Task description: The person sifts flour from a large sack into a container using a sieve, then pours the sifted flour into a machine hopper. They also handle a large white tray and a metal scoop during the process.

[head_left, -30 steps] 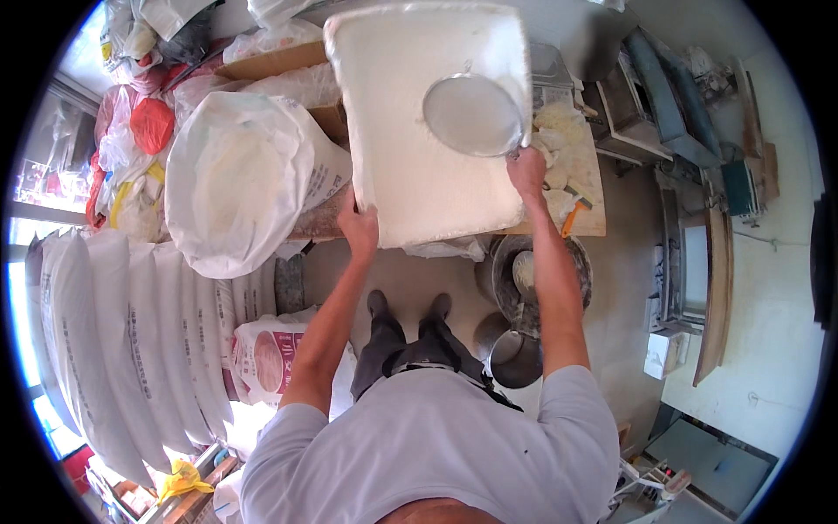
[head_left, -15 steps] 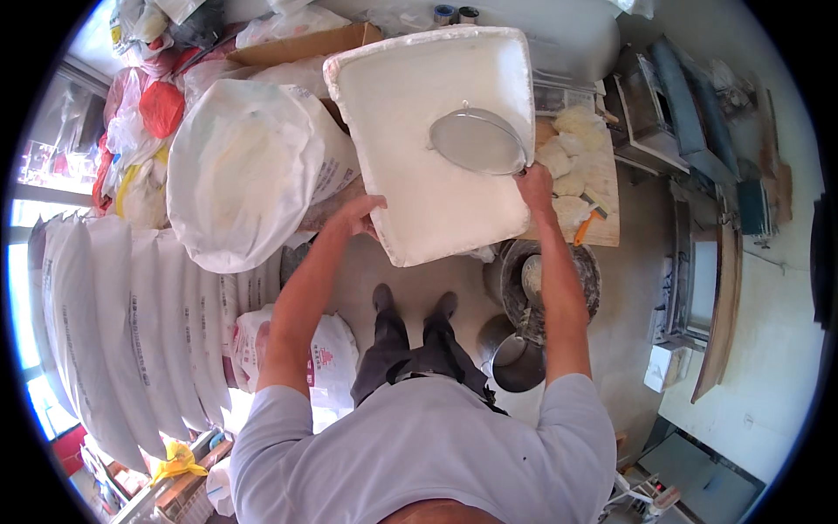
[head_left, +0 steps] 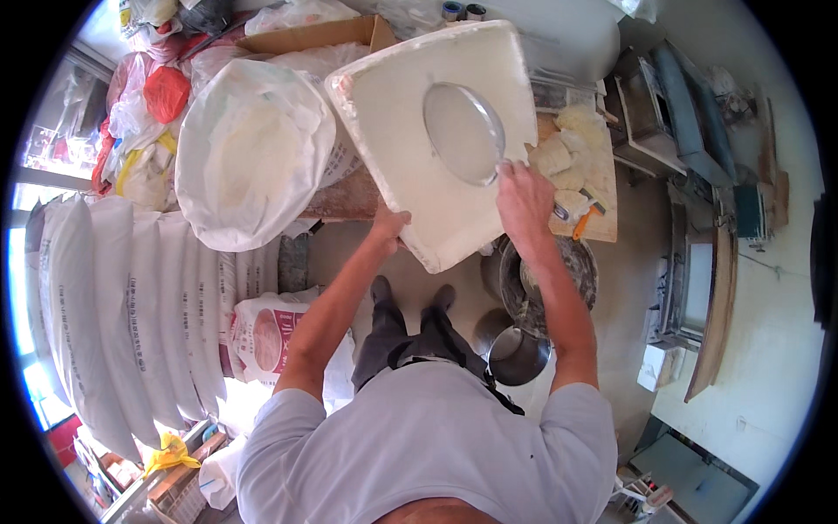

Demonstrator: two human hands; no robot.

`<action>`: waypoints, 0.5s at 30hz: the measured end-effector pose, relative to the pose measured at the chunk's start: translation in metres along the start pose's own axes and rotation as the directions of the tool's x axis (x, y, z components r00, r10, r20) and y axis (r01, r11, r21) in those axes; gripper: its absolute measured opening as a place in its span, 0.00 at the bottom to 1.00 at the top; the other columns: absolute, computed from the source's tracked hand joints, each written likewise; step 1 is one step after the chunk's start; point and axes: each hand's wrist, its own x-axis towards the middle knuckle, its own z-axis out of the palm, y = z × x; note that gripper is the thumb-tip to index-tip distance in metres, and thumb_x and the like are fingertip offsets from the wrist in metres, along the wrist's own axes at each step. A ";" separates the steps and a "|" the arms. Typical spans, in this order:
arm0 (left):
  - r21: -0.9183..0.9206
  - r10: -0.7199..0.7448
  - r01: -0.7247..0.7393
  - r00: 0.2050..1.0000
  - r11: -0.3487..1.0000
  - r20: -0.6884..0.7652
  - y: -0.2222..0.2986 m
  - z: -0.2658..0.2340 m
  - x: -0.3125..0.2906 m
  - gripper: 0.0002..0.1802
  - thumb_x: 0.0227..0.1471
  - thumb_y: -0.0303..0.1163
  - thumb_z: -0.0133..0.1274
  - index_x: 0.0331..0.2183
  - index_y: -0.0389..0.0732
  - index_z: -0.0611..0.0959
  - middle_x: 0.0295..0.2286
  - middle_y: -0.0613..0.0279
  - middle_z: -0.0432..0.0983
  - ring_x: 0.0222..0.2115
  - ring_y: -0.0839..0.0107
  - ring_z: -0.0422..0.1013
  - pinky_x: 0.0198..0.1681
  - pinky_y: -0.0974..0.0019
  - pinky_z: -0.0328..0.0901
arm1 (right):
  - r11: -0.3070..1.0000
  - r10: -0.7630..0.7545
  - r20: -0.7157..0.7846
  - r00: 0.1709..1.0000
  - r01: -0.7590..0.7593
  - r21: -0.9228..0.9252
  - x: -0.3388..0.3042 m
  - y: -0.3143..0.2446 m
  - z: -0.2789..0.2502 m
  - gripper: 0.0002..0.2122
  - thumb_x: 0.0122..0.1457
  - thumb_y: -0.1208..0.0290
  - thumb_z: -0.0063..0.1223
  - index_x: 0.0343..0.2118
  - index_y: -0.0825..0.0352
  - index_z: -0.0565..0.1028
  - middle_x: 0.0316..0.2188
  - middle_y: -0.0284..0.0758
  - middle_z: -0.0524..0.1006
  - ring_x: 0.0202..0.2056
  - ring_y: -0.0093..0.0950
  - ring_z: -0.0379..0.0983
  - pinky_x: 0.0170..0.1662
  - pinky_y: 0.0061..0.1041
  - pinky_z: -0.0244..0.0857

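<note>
The stack of white sacks (head_left: 122,314) stands at the near left. The table (head_left: 345,201) is at the far side, ahead of you. The white tub (head_left: 388,122) is at far centre, angled, its near corner extending past the table's near edge. The open sack (head_left: 305,96) of pale powder stands left of the tub. The round sieve (head_left: 464,133) is tilted over the tub's right part. Your right hand (head_left: 525,205) has its fingers clasped on the sieve's near edge. Your left hand (head_left: 391,225) grips the tub's near-left edge, thumb uppermost, fingers partly hidden.
</note>
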 end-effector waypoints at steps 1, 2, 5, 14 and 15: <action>0.004 0.038 -0.038 0.999 0.999 0.004 -0.005 0.004 -0.003 0.47 0.45 0.14 0.48 0.65 0.43 0.50 0.53 0.44 0.66 0.46 0.45 0.74 0.32 0.37 0.76 | 0.995 -0.088 -0.016 0.996 0.088 -0.041 0.006 -0.010 -0.007 0.05 0.54 0.77 0.50 0.28 0.70 0.78 0.27 0.43 0.78 0.31 0.39 0.79 0.32 0.37 0.73; 0.001 0.096 -0.096 0.995 0.995 0.005 -0.010 0.009 -0.004 0.49 0.44 0.13 0.47 0.65 0.44 0.48 0.54 0.45 0.65 0.47 0.47 0.73 0.34 0.40 0.77 | 0.983 -0.161 -0.044 0.986 0.156 -0.095 0.011 -0.017 -0.014 0.05 0.54 0.77 0.51 0.29 0.71 0.79 0.27 0.42 0.78 0.30 0.38 0.79 0.32 0.37 0.73; 0.009 0.292 -0.292 0.956 0.956 0.004 -0.022 0.022 -0.005 0.50 0.44 0.10 0.44 0.66 0.46 0.48 0.55 0.47 0.64 0.52 0.53 0.70 0.44 0.51 0.75 | 0.918 -0.391 0.026 0.920 0.387 0.085 0.016 -0.029 -0.026 0.06 0.53 0.77 0.52 0.30 0.74 0.79 0.26 0.44 0.78 0.30 0.38 0.79 0.32 0.36 0.73; -0.015 0.301 -0.302 0.953 0.953 -0.038 -0.042 0.025 0.004 0.52 0.43 0.08 0.43 0.67 0.45 0.46 0.56 0.50 0.62 0.54 0.59 0.66 0.54 0.60 0.67 | 0.904 -0.421 0.053 0.905 0.415 0.104 -0.010 -0.026 -0.010 0.08 0.52 0.76 0.54 0.32 0.74 0.80 0.26 0.44 0.79 0.30 0.37 0.80 0.32 0.36 0.74; -0.022 0.324 -0.324 0.946 0.946 -0.020 -0.044 0.025 0.003 0.52 0.43 0.08 0.43 0.67 0.45 0.45 0.57 0.51 0.62 0.55 0.59 0.65 0.54 0.60 0.66 | 0.936 -0.346 0.011 0.938 0.344 0.073 -0.013 -0.023 -0.009 0.08 0.51 0.75 0.54 0.32 0.74 0.80 0.26 0.43 0.79 0.30 0.37 0.80 0.32 0.36 0.74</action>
